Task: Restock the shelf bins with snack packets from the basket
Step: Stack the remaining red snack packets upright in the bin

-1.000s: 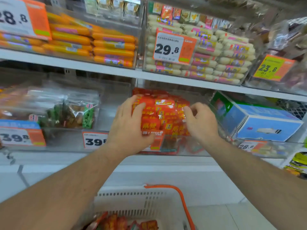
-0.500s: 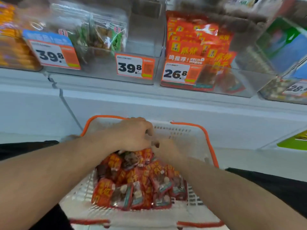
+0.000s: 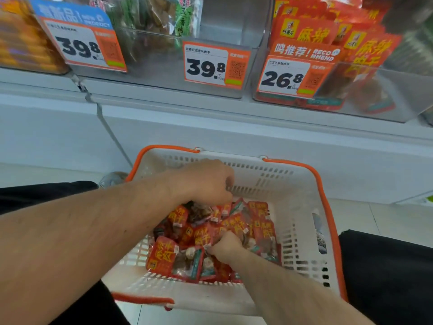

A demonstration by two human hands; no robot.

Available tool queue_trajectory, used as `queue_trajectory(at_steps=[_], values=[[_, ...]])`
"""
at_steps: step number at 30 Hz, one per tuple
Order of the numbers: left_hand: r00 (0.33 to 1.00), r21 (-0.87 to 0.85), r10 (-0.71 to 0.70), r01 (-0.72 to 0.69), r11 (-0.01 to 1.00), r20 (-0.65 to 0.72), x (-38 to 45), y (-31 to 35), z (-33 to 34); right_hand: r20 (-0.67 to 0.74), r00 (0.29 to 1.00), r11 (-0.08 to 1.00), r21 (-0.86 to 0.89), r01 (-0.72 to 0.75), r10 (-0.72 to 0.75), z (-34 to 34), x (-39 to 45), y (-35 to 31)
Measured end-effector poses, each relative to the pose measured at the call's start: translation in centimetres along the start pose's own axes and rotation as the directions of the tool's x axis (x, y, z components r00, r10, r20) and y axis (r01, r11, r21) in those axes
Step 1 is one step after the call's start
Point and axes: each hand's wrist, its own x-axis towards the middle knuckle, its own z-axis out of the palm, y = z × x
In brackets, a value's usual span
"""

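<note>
A white basket (image 3: 302,202) with orange handles sits low in front of me, holding several small red snack packets (image 3: 262,221). My left hand (image 3: 206,181) reaches into the far side of the pile, its fingers curled down onto the packets. My right hand (image 3: 226,246) is lower in the heap, fingers curled round packets. Above, a clear shelf bin (image 3: 386,95) tagged 26.8 holds more of the same red packets.
A clear bin (image 3: 218,26) tagged 39.8 holds green-and-brown packets at its left and is bare at its right. Orange packs (image 3: 21,41) fill the far left bin. White shelf front (image 3: 257,141) runs behind the basket. Dark trouser legs flank the basket.
A second ago both hands were up at the red packets in the 26.8 bin. They have come down into the basket, and the right hand has dug deeper into the pile.
</note>
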Motion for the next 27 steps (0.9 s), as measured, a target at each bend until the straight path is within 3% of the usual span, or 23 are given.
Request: queue_trajectory(at_steps=[6,11,16,21,24,27], values=[[1.000,-0.005,-0.024,0.024,1.000,0.002,-0.1,0.2,-0.1,0.121,0.985,0.979,-0.150,0.137,-0.119,-6.6,-1.9,-2.2],[0.995,-0.101,-0.094,0.091,0.991,-0.027,-0.5,-0.9,-1.1,0.092,0.922,0.874,-0.295,0.386,-0.376,-16.0,-6.2,-4.7],[0.976,-0.352,-0.190,0.142,0.925,-0.108,-1.3,-0.9,-1.8,0.063,0.847,0.843,-0.085,0.531,-0.527,-22.9,-10.9,-6.2],[0.929,-0.673,-0.158,-0.119,0.730,-0.336,-2.0,1.5,-3.6,0.019,0.799,0.796,0.101,0.597,-0.602,-26.8,-15.8,-7.1],[0.899,-0.744,-0.144,-0.244,0.621,-0.415,-2.3,3.3,-6.0,-0.052,0.771,0.747,0.213,0.629,-0.635,-28.2,-17.9,-6.9],[0.886,-0.745,-0.104,-0.311,0.590,-0.453,-2.0,5.5,-8.8,-0.169,0.705,0.658,0.263,0.706,-0.689,-29.4,-19.4,-6.7]])
